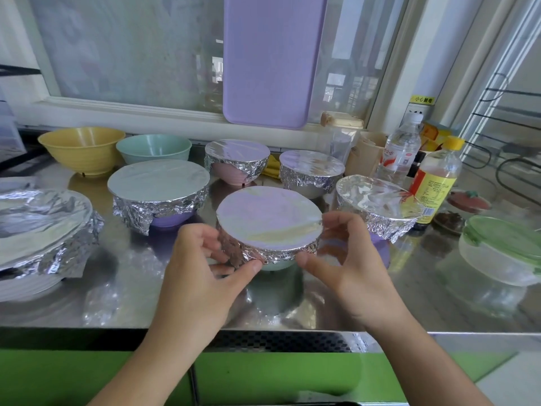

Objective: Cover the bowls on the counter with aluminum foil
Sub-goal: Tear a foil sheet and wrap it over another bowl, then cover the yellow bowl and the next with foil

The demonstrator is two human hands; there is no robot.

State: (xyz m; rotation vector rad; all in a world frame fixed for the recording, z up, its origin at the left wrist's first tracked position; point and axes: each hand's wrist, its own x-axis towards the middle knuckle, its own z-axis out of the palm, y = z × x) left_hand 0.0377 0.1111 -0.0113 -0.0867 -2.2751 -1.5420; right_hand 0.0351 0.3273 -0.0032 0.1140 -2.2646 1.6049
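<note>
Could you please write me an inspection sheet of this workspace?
Surface: steel counter, shiny, reflective.
Job's things: six foil-covered bowls; front bowl being crimped; yellow bowl and teal bowl uncovered at back left.
Clutter: two bottles, lidded container, right.
Hands: left hand pinches the front bowl's foil edge; right hand curls at its right rim.
Cables: nothing seen.
Surroundings: window, purple board, wire rack.

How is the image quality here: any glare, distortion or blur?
Head view: daylight from the window; foil on the front bowl mirrors the purple board; steel counter glares; wide-angle bending at the edges; hands sharp.
</note>
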